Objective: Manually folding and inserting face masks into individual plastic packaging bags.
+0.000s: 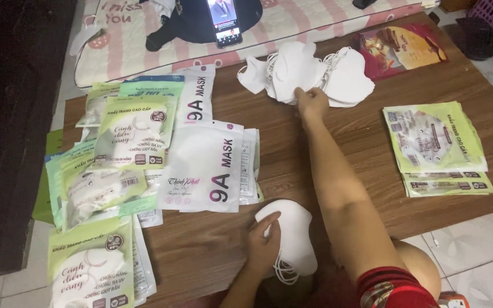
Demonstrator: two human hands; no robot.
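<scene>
My right hand [311, 101] reaches across the wooden table [292, 165] and pinches the near edge of a pile of white face masks [309, 71] at the far side. My left hand [263, 242] rests at the table's near edge, its fingers closed on a small stack of white masks [295, 231] with ear loops hanging off the front. Filled mask packets lie left of that stack: white ones [203, 165] and green ones [135, 134].
A stack of flat green packets [437, 145] lies at the table's right. A dark red packet [400, 48] sits far right. A phone [225, 21] leans upright beyond the table on a pink striped mat. More green packets [92, 265] overhang the left edge above tiled floor.
</scene>
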